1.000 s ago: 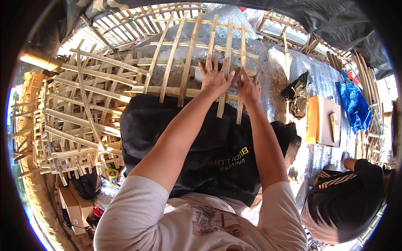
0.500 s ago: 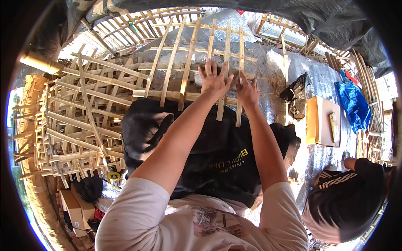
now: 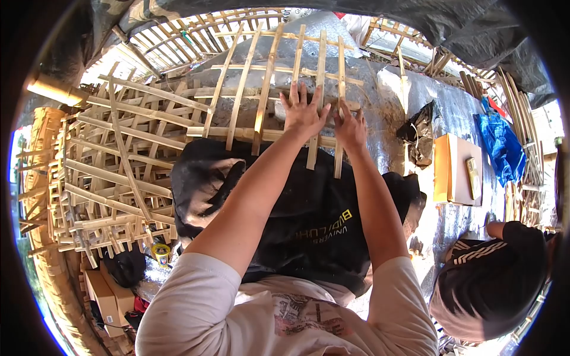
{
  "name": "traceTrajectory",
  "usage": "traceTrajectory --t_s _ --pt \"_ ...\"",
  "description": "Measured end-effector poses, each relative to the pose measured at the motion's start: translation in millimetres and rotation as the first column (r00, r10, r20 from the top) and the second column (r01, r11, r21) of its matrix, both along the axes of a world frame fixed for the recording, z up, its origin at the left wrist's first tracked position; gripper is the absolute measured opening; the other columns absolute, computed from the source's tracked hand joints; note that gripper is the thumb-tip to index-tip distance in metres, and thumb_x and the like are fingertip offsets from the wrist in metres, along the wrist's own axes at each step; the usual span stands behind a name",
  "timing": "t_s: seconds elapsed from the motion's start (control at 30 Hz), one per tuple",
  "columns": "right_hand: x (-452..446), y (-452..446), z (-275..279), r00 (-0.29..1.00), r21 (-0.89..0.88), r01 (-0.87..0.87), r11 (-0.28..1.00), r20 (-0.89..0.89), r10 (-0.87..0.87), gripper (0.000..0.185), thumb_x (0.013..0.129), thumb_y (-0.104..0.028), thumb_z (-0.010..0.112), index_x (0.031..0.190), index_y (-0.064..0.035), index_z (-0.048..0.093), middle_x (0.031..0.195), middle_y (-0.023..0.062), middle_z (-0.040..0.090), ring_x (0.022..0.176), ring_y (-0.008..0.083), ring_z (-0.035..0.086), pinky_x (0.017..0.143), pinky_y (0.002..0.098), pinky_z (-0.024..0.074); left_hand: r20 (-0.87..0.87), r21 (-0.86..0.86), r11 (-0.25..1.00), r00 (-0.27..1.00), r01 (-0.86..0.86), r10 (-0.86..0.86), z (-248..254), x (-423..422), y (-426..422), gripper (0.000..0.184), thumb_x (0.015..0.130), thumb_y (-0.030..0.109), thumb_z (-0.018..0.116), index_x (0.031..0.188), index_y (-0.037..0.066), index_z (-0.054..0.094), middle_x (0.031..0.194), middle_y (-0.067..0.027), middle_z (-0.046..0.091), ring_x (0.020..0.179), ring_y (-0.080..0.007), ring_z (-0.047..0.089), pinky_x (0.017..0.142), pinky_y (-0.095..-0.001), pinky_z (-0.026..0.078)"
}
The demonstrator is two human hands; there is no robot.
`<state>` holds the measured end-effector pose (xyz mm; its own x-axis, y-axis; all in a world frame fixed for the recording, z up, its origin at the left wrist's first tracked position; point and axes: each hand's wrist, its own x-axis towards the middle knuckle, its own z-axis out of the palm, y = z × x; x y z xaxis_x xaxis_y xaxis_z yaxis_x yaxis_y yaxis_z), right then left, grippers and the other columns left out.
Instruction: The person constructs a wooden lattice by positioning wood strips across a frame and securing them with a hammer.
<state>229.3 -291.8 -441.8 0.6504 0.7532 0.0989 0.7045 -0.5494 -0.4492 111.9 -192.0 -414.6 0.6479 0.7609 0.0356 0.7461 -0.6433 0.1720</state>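
A lattice of split-bamboo slats lies in front of me, with several long slats running away over crosswise bamboo strips (image 3: 228,132). My left hand (image 3: 304,117) is spread flat, its thumb and palm on a bamboo slat (image 3: 321,59) right of the middle. Close beside it, my right hand (image 3: 351,129) rests over the rightmost slat (image 3: 341,65), fingers slightly bent and apart. The near ends of these two slats stick out over the black cloth (image 3: 297,207) on my lap. Part of each slat is hidden under my hands.
Finished-looking bamboo lattices (image 3: 119,160) are stacked at the left. On the right are a cardboard box (image 3: 460,169), a blue plastic bag (image 3: 502,145) and a dark crumpled bag (image 3: 420,133). Another person (image 3: 490,279) in dark clothing sits at the lower right. A yellow cup (image 3: 161,253) stands lower left.
Almost nothing differs. The view has shifted very slightly, and both hands stay in place on the same slats.
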Motion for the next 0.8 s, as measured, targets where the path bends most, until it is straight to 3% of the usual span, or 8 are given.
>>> traceTrajectory --t_s 0.3,0.5,0.8 --pt "-0.1 0.1 -1.8 1.0 0.013 -0.003 1.0 -0.004 0.003 0.052 0.097 -0.045 0.053 0.147 -0.0326 0.043 0.147 0.0364 0.035 0.134 0.0517 0.04 0.106 0.0596 0.0364 -0.052 -0.008 1.0 0.999 -0.01 0.01 7.6 1.2 -2.4 0.068 0.101 0.056 0.025 0.159 0.022 0.014 0.164 -0.0203 0.009 0.151 -0.0419 -0.001 0.116 -0.0678 0.001" --pt "-1.5 0.2 1.9 1.0 -0.004 0.003 1.0 -0.009 -0.003 0.053 0.097 -0.045 0.053 0.148 -0.0325 0.043 0.147 0.0367 0.034 0.136 0.0522 0.037 0.108 0.0598 0.0353 -0.005 0.003 1.0 1.0 -0.018 0.018 3.5 1.9 -1.8 0.067 0.101 0.053 0.032 0.158 0.022 0.02 0.163 -0.0221 0.013 0.151 -0.0427 0.001 0.116 -0.0682 0.002" --pt "4.1 5.5 -3.4 0.999 -0.038 -0.007 0.999 -0.033 0.006 0.054 0.096 -0.046 0.054 0.148 -0.0324 0.042 0.147 0.0373 0.035 0.137 0.0519 0.037 0.108 0.0575 0.0362 0.012 -0.009 1.0 1.0 -0.021 0.021 1.2 2.3 -0.3 0.067 0.101 0.054 0.032 0.158 0.021 0.02 0.163 -0.0221 0.012 0.151 -0.042 -0.002 0.116 -0.0679 0.0"
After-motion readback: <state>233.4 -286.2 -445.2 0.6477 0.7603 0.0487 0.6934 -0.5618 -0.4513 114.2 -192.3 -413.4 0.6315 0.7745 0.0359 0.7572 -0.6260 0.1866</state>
